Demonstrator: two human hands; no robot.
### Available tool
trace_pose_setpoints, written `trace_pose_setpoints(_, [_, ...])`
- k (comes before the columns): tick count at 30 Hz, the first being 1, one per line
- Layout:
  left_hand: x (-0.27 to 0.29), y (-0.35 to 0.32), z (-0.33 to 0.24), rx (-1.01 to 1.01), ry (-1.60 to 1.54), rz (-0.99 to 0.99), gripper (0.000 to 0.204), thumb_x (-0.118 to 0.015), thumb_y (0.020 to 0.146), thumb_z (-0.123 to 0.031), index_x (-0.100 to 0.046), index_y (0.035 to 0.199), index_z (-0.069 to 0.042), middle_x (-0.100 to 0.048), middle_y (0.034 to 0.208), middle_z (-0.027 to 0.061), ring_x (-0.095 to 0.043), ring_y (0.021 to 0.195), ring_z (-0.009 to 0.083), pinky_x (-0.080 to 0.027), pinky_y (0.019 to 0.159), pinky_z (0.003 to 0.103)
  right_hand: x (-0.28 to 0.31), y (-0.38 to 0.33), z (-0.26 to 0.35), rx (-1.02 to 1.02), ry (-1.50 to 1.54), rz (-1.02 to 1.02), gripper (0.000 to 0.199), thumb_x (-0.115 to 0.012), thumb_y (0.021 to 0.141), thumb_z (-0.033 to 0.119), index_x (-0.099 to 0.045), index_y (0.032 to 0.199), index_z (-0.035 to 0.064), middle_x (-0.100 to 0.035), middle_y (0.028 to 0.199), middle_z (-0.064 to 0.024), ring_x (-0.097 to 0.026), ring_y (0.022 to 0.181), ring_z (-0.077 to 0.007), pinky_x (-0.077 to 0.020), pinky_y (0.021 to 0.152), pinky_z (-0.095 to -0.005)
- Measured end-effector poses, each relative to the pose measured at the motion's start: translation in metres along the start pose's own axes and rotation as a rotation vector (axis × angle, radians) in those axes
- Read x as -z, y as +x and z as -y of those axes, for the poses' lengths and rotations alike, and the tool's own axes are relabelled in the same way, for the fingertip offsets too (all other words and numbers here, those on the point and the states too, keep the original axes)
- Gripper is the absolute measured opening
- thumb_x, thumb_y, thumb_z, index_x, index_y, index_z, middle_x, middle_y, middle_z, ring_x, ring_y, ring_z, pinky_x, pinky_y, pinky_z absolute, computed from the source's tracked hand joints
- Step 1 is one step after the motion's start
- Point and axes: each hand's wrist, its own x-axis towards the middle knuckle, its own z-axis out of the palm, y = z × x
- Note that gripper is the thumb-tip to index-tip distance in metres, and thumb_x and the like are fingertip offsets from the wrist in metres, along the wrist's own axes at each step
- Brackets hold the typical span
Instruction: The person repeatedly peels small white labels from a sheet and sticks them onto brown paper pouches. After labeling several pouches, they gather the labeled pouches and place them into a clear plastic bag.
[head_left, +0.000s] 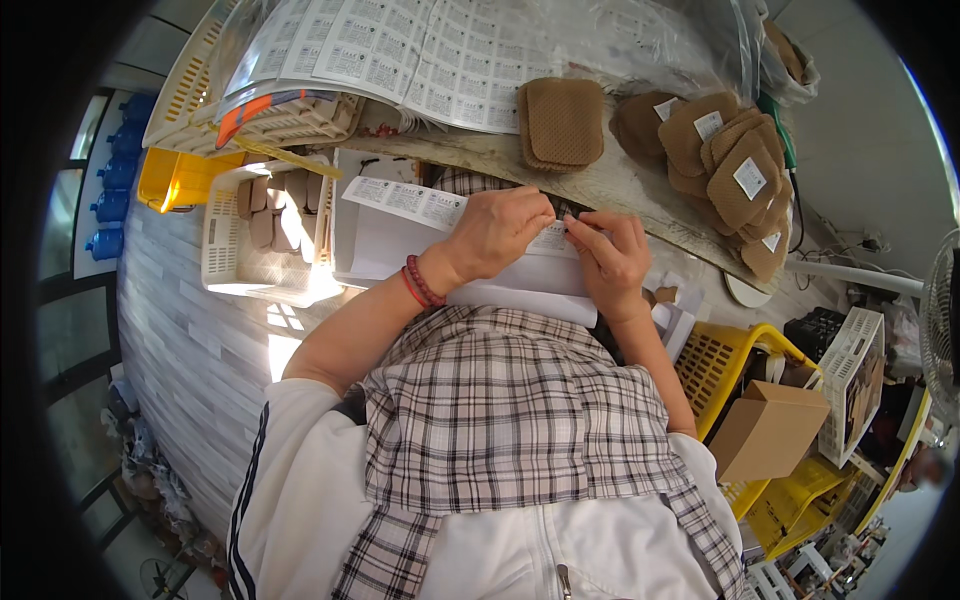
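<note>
A white strip of printed labels point(420, 205) stretches across my lap in front of the table edge. My left hand point(497, 235), with red bracelets on its wrist, is closed at the strip's upper edge, thumb and fingertips pinched together. Just to its right, my right hand point(612, 262) pinches the strip's right end between thumb and forefinger. Whether a single label is between the left fingertips is too small to tell. On the table lie a stack of plain brown textured pads point(562, 123) and a heap of similar pads point(738, 180), several bearing white labels.
Large label sheets point(400, 55) lie under clear plastic at the back of the wooden table point(470, 158). A cream crate point(222, 240) of brown pieces stands left. At right are a yellow basket point(712, 362), a cardboard box point(770, 430) and a fan point(940, 295).
</note>
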Motion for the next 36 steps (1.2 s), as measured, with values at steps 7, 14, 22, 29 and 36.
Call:
trace_pose_setpoints(7, [-0.002, -0.001, 0.005, 0.031, -0.006, 0.000, 0.014, -0.060, 0.092, -0.016, -0.064, 0.087, -0.003, -0.061, 0.078, 0.0115, -0.061, 0.070, 0.0309, -0.047, 0.062, 0.039, -0.006, -0.004, 0.001, -0.054, 0.044, -0.057, 0.023, -0.079, 0.069, 0.003, -0.073, 0.090, 0.0102, -0.067, 0.090, -0.0033, -0.061, 0.078, -0.0224, -0.0497, 0.066, -0.0319])
trace_pose_setpoints(14, [-0.003, -0.002, 0.004, -0.015, 0.027, -0.013, 0.013, -0.061, 0.091, -0.014, -0.064, 0.087, -0.002, -0.060, 0.078, 0.0114, -0.060, 0.069, 0.0303, -0.047, 0.062, 0.037, -0.002, -0.004, 0.002, 0.018, -0.091, -0.015, 0.021, -0.076, 0.068, 0.000, -0.073, 0.086, 0.0098, -0.066, 0.086, -0.0011, -0.061, 0.077, -0.0205, -0.0506, 0.065, -0.0310])
trace_pose_setpoints(22, [-0.005, -0.003, 0.006, -0.007, 0.021, -0.030, 0.012, -0.062, 0.091, -0.014, -0.064, 0.087, -0.003, -0.060, 0.078, 0.0113, -0.061, 0.069, 0.0306, -0.048, 0.061, 0.038, -0.006, -0.008, 0.001, 0.074, -0.024, -0.041, 0.022, -0.075, 0.066, -0.002, -0.071, 0.085, 0.0085, -0.066, 0.086, -0.0021, -0.062, 0.077, -0.0219, -0.0509, 0.066, -0.0320])
trace_pose_setpoints(29, [0.003, -0.001, 0.000, 0.034, 0.047, 0.010, 0.011, -0.061, 0.090, -0.013, -0.064, 0.087, -0.002, -0.061, 0.079, 0.0111, -0.061, 0.069, 0.0304, -0.048, 0.063, 0.037, -0.006, -0.008, 0.003, -0.087, 0.063, -0.035, 0.019, -0.075, 0.072, -0.003, -0.068, 0.088, 0.0061, -0.066, 0.092, -0.0077, -0.060, 0.083, -0.0252, -0.0487, 0.068, -0.0338])
trace_pose_setpoints(36, [0.023, 0.006, 0.015, 0.385, -0.116, 0.200, 0.012, -0.065, 0.084, -0.012, -0.066, 0.085, 0.000, -0.062, 0.079, 0.0097, -0.060, 0.071, 0.0217, -0.047, 0.067, 0.033, 0.002, -0.005, 0.012, 0.068, 0.124, -0.002, 0.013, -0.073, 0.076, 0.000, -0.065, 0.084, 0.0058, -0.063, 0.090, -0.0071, -0.059, 0.085, -0.0269, -0.0519, 0.085, -0.0373])
